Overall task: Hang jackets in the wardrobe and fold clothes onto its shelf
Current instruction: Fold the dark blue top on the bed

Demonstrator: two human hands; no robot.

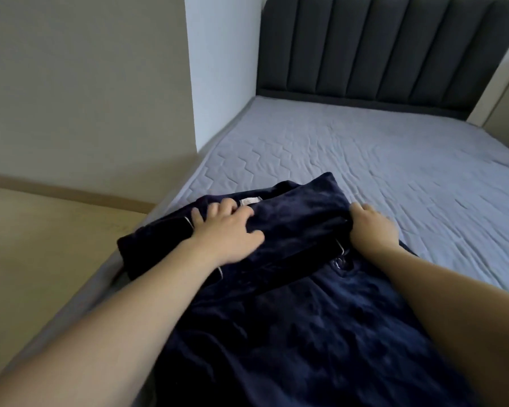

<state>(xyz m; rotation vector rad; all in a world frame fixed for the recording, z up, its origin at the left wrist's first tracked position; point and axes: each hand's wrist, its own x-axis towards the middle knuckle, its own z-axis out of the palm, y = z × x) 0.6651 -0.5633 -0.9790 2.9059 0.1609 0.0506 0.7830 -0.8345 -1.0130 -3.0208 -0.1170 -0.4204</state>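
Navy velvet garment (291, 289) lies on the bed (365, 160), mid-fold: my left hand (227, 230) presses flat on the folded top, my right hand (370, 227) pinches its edge. Next, I judge, another fold before the shelf.

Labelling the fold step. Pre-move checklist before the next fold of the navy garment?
1. Garment lies on the bed: ok.
2. Left hand pressing the folded top: ok.
3. Right hand gripping the right edge: ok, fingers curled over it.
4. Fold edges aligned: not ok, left side juts out.
5. Bed space beyond the garment: ok.
6. Wardrobe shelf ready: cannot tell, out of view.
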